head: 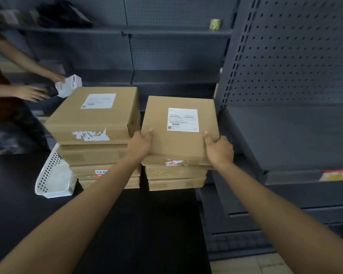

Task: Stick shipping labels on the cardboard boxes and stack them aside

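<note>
Hands (pixel 140 144) gripping labelled box (pixel 166 143)

Two bare forearms with no sleeves visible, left hand (pixel 140 144) and right hand (pixel 219 148) without gloves, rings or wristbands, short plain fingernails, thumbs showing on top

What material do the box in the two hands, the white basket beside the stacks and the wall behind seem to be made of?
Box: matte brown cardboard, it seems; dull paper-like surface, folded edges, stuck label.
White basket: probably moulded plastic; smooth, slightly glossy walls with regular rows of holes.
Wall panel: likely painted metal pegboard; dark grey, even rows of punched holes.
</note>
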